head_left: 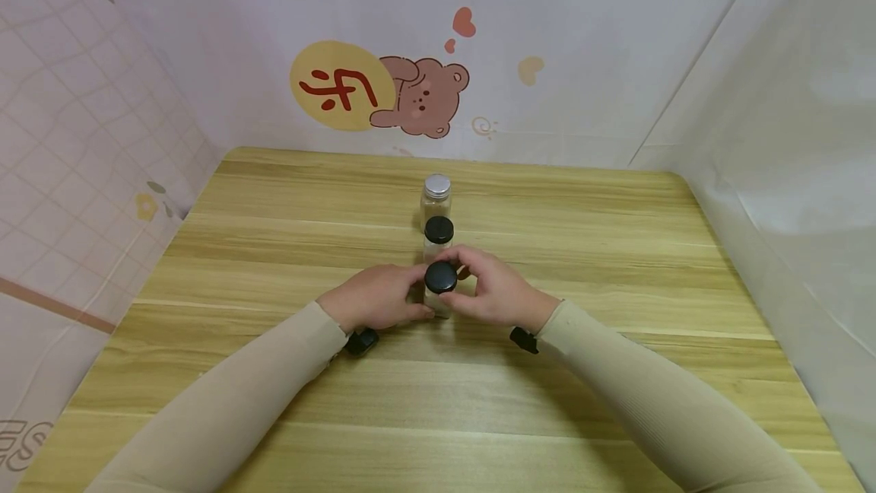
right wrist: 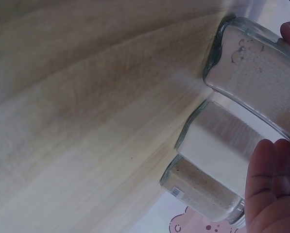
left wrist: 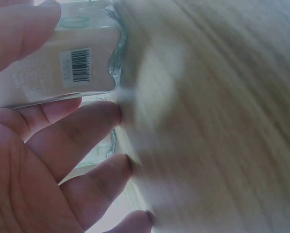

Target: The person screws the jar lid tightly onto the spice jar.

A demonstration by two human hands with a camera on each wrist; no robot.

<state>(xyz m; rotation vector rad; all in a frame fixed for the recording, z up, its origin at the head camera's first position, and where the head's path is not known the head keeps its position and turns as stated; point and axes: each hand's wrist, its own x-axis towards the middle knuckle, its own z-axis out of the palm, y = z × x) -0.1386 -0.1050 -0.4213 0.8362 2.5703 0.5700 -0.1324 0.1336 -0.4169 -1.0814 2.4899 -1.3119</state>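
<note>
Three square glass spice jars stand in a line on the table, running away from me. The nearest, a black-lidded spice jar (head_left: 441, 278) of pale brownish powder, is between my hands. My left hand (head_left: 379, 297) holds it low, thumb in front and index finger behind; its other fingertips reach the tabletop in the left wrist view. Around the top, by the lid, my right hand (head_left: 496, 287) has its thumb in front and fingers behind. Close behind are a black-lidded jar of white powder (right wrist: 220, 138) and a silver-lidded jar of speckled brown powder (right wrist: 198, 189).
The wooden table (head_left: 582, 227) reaches back to a white wall covering (head_left: 582, 14) printed with a bear. Pale sheeting (head_left: 787, 135) hangs along the right side. A barcode label (left wrist: 76, 67) shows on the nearest jar.
</note>
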